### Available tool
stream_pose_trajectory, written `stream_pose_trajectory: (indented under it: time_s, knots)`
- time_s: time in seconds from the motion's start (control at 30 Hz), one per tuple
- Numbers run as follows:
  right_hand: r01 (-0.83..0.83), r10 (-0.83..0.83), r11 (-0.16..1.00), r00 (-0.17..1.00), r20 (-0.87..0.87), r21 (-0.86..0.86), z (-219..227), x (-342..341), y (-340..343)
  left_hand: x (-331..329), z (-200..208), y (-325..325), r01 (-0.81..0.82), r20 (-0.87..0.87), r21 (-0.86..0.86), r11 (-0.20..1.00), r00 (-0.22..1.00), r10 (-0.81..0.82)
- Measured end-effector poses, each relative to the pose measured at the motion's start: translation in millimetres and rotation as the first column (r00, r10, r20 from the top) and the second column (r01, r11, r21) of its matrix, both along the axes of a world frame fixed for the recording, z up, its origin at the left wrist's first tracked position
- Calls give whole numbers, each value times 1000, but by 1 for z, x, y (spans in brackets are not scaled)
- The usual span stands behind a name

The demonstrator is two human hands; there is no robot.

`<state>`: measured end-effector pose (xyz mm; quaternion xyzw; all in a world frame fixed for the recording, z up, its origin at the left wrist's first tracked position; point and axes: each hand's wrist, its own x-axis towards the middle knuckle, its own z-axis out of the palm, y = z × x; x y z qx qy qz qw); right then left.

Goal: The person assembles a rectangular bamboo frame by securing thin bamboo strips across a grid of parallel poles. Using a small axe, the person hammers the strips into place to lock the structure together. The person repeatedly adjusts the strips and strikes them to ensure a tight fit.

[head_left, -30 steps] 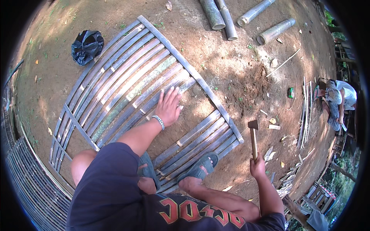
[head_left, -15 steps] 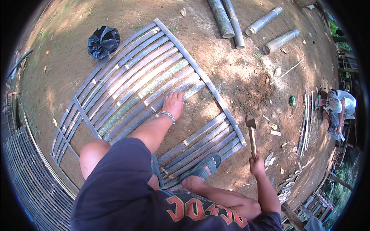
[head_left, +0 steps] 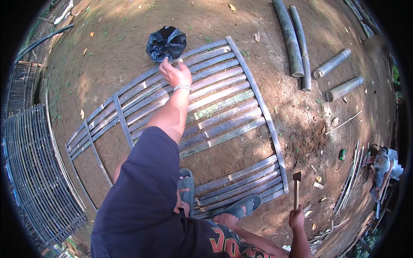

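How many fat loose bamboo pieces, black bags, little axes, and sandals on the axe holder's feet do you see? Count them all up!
Fat loose bamboo pieces: 4
Black bag: 1
Little axe: 1
Sandals: 2
Total: 8

Dark navy T-shirt (head_left: 142,193) — red lettering (head_left: 220,241) (partly hidden), silver chain bracelet (head_left: 182,87), strapped grey-green sandals (head_left: 235,209).

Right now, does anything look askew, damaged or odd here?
The bamboo panel has a wide gap beyond the sandals, baring soil; it looks odd because slats on either side sit closer together. Whether any broke, I can't tell.
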<state>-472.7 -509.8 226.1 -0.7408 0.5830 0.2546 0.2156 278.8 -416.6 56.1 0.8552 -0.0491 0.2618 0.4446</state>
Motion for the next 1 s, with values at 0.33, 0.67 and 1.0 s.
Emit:
stream_pose_trajectory:
  time_s: [0.33,0.67,1.0]
  knots:
    - [-127,128,992,992,-16,17,37,35,-5,147,60,-5,650,-210,-149,745,715,-666]
    - [-27,28,999,998,59,-19,66,55,-2,30,133,17,886,-465,-419,200,-21,-885]
    - [233,-240,971,960,-147,-59,130,-25,61,11,136,15,950,-649,-173,259,88,-756]
